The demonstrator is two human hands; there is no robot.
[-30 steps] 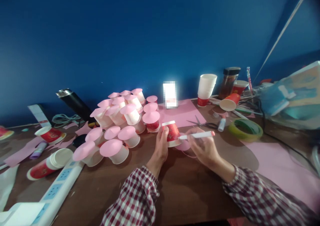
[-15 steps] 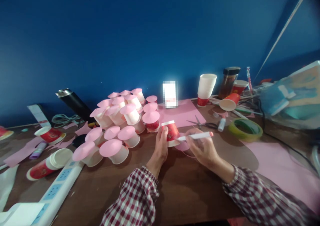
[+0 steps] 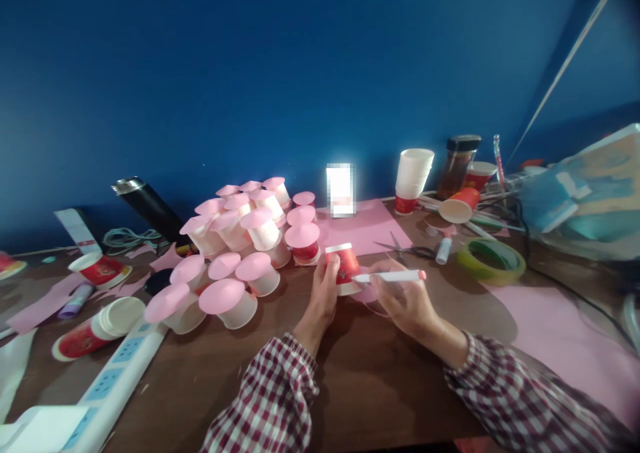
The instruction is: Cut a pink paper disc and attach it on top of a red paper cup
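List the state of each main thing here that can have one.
Left hand: around the red cup
Right hand: closed on the marker
Red cup: slightly tilted, no pink top
Marker: uncapped, tip at the cup
Pink-topped cups: standing, grouped
Scissors: blades apart
Tape roll: lying flat
Tall cup stack: upright
Brown jar: lid on

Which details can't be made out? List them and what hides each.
In the head view:
Red-and-white paper cup: left edge partly hidden by the left hand.
White red-ended marker: tip too small to judge cup contact.
Curved pink paper: partly hidden by the right hand.
White plastic power strip: cut off by bottom edge.
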